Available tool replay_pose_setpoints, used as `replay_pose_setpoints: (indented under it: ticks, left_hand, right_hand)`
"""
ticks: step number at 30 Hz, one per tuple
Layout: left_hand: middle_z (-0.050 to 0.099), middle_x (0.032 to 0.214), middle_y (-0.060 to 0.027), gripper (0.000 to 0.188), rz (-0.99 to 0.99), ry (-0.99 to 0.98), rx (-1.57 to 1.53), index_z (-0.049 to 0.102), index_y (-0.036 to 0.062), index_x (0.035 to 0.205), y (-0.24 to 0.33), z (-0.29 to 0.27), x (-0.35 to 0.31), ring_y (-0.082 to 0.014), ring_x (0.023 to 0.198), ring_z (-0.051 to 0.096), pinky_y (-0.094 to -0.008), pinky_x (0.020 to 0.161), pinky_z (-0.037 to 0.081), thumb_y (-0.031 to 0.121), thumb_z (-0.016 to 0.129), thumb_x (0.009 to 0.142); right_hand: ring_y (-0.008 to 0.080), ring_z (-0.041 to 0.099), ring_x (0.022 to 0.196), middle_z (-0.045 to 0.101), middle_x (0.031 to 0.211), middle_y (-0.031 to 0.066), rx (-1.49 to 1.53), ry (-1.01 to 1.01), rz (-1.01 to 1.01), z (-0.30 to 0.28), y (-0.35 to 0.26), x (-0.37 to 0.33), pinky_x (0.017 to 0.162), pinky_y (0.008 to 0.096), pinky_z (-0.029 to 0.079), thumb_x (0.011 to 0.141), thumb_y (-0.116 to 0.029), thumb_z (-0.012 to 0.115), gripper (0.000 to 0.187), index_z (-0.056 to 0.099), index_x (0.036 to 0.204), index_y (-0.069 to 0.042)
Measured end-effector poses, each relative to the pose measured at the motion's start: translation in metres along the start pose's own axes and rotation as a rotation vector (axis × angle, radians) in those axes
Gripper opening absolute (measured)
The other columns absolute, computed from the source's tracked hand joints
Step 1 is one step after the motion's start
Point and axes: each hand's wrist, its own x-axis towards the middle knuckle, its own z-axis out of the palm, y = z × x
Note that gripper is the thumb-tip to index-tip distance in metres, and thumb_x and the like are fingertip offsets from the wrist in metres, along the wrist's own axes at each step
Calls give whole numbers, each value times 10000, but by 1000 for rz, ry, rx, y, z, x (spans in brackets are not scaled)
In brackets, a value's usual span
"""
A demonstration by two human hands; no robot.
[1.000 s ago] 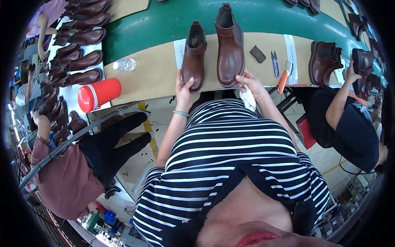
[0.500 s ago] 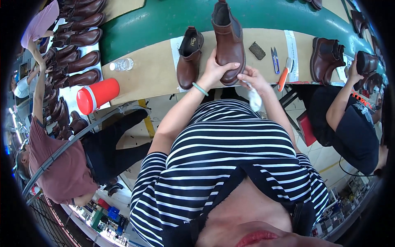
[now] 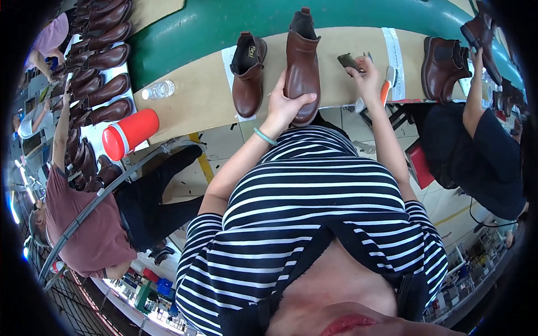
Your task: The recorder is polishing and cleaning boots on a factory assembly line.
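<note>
My left hand grips a brown leather ankle boot around its front part, thumb across the top, the toe pointing toward me. With my right hand I pinch a small dark rough block at the table. A white cloth hangs below that hand, apparently tucked in its palm. The matching brown boot stands upright left of the held one. Thread snips are mostly hidden behind my right hand. Beside it lies an orange-handled brush.
A clear bottle and a red jug stand at left, near rows of brown boots. Another pair of boots is at right. Co-workers are on both sides; the right one's hand holds a boot.
My right hand has left the boot's toe, moved up and right, and taken hold of the dark block, which is now tilted. The held boot has shifted slightly left and toward me.
</note>
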Motion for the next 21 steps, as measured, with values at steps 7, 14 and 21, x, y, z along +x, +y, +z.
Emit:
replay_pose_setpoints:
  ticks: [7, 14, 21]
  left_hand:
    - [618, 1176, -147, 923, 52, -33, 91, 354, 53, 1408, 0, 6, -6, -238, 1032, 620, -350, 898, 486, 164, 829, 625]
    - [603, 1188, -165, 921, 70, 3, 91, 356, 50, 1399, -1, 5, -6, -264, 1073, 601, -368, 940, 460, 162, 822, 613]
    - [584, 1174, -199, 994, 1, -4, 268, 269, 93, 1447, 3, 11, -6, -360, 1092, 546, -411, 956, 445, 217, 808, 621]
  right_hand:
    - [231, 612, 692, 648, 839, 37, -185, -115, -670, 19, -110, -62, 578, 347, 493, 769, -146, 697, 232, 696, 1000, -141]
    - [253, 610, 663, 606, 797, 58, -493, -239, -371, -16, -108, -66, 557, 367, 481, 768, -145, 683, 276, 684, 1044, -143]
    - [245, 596, 616, 576, 755, 66, -366, -212, -596, 9, -109, -60, 536, 352, 462, 769, -106, 686, 260, 687, 1028, -103]
